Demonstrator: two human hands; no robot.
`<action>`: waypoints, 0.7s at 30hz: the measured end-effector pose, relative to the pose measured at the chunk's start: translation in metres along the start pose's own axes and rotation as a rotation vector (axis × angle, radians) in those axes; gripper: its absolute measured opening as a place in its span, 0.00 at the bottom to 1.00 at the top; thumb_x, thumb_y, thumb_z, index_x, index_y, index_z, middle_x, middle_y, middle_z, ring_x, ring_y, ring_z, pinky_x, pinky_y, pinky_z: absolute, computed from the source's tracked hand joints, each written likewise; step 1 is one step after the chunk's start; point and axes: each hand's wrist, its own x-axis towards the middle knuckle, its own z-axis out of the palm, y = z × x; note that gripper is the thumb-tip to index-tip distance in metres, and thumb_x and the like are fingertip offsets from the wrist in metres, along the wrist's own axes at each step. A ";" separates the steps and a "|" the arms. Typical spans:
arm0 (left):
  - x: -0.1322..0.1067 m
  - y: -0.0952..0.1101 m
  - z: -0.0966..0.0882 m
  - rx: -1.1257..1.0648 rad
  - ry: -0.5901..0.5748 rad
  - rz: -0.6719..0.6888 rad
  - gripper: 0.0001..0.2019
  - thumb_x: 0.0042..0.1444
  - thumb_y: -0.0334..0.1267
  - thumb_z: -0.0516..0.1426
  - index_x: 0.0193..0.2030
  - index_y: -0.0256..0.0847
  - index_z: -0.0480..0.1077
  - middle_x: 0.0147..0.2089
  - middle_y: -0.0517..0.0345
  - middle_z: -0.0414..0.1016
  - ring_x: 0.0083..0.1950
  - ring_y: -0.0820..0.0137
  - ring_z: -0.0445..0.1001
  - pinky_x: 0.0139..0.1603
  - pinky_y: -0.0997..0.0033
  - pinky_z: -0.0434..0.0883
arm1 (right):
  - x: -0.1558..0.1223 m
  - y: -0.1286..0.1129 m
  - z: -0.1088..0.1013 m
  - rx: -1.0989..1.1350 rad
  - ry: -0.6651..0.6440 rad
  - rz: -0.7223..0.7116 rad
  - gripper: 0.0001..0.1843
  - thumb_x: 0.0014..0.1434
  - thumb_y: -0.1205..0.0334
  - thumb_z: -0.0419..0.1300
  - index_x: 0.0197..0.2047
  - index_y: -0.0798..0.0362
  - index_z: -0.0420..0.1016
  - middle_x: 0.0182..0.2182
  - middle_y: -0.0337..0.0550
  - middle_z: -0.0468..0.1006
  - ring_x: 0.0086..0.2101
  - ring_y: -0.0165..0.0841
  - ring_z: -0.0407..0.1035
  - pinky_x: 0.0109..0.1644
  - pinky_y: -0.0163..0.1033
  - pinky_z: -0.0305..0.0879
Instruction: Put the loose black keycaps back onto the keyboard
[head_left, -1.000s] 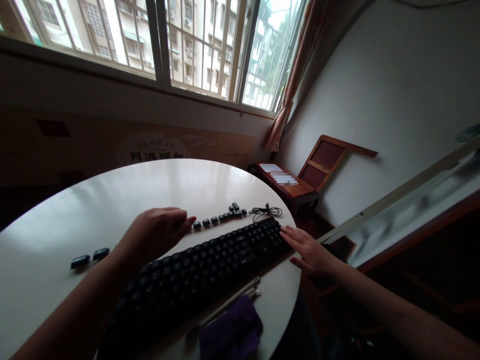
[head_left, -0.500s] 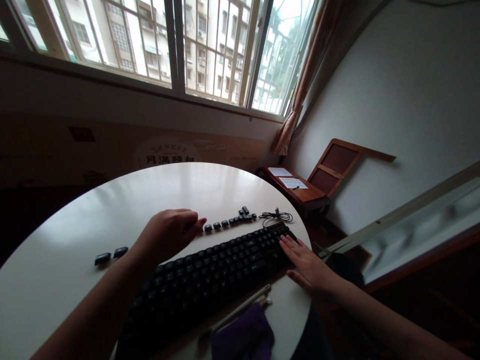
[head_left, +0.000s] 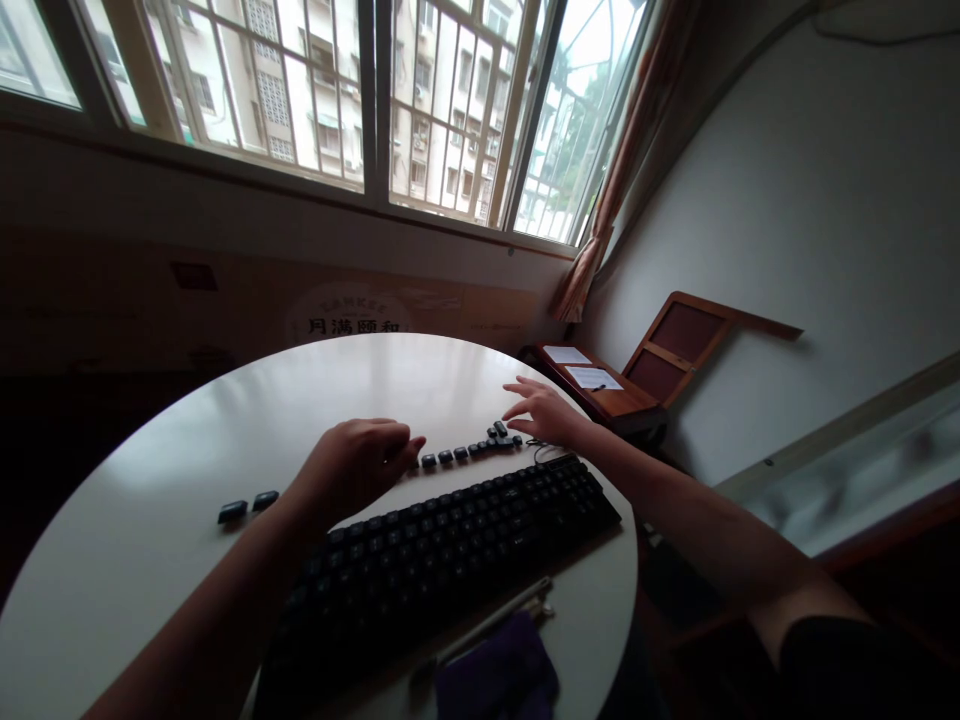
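Observation:
A black keyboard [head_left: 450, 550] lies slantwise on the round white table [head_left: 360, 380]. Behind its back edge runs a row of loose dark keycaps [head_left: 461, 454]. My left hand [head_left: 367, 460] is closed at the left end of this row, fingers curled under; whatever may be inside is hidden. My right hand [head_left: 544, 412] hovers by the right end of the row with fingers spread, nothing seen in them. Close to its fingertips is a small cluster of keycaps [head_left: 500, 430]. The coiled cable [head_left: 541, 452] is partly covered by that hand. Two larger keycaps [head_left: 234, 512] lie beyond my left forearm.
In front of the keyboard lie a purple cloth [head_left: 499, 670] and a slim stick-like tool [head_left: 499, 615]. A wooden chair [head_left: 630, 395] with papers [head_left: 592, 378] and a pen stands past the table's right edge, below the window.
My right hand has lifted off the keyboard's right end and moved back and left toward the keycaps, over the cable. My left hand keeps its place. The view has shifted slightly.

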 end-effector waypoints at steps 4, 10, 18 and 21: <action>0.000 -0.002 -0.002 0.000 0.010 0.002 0.23 0.64 0.48 0.51 0.20 0.40 0.57 0.20 0.61 0.59 0.23 0.74 0.53 0.28 0.69 0.51 | 0.031 -0.005 0.009 -0.031 -0.103 -0.004 0.10 0.59 0.60 0.69 0.45 0.44 0.86 0.66 0.43 0.66 0.70 0.50 0.53 0.73 0.60 0.53; 0.000 -0.003 -0.005 0.010 0.004 0.018 0.23 0.65 0.48 0.50 0.20 0.39 0.57 0.21 0.61 0.60 0.23 0.74 0.54 0.28 0.70 0.51 | 0.037 -0.014 0.020 -0.070 -0.211 0.025 0.13 0.59 0.60 0.69 0.49 0.45 0.85 0.66 0.45 0.66 0.70 0.51 0.53 0.72 0.62 0.51; -0.002 -0.004 -0.007 0.002 0.018 -0.014 0.23 0.64 0.49 0.49 0.20 0.39 0.55 0.20 0.61 0.58 0.23 0.75 0.52 0.28 0.70 0.50 | 0.047 -0.018 0.025 -0.091 -0.239 0.014 0.09 0.59 0.61 0.68 0.44 0.45 0.86 0.65 0.45 0.68 0.69 0.53 0.55 0.70 0.65 0.54; -0.001 -0.004 -0.007 0.008 0.013 -0.018 0.23 0.64 0.49 0.49 0.20 0.39 0.54 0.20 0.62 0.57 0.23 0.75 0.52 0.28 0.70 0.50 | 0.048 -0.018 0.021 -0.079 -0.195 -0.008 0.08 0.60 0.62 0.67 0.42 0.46 0.86 0.64 0.44 0.69 0.69 0.54 0.54 0.70 0.68 0.52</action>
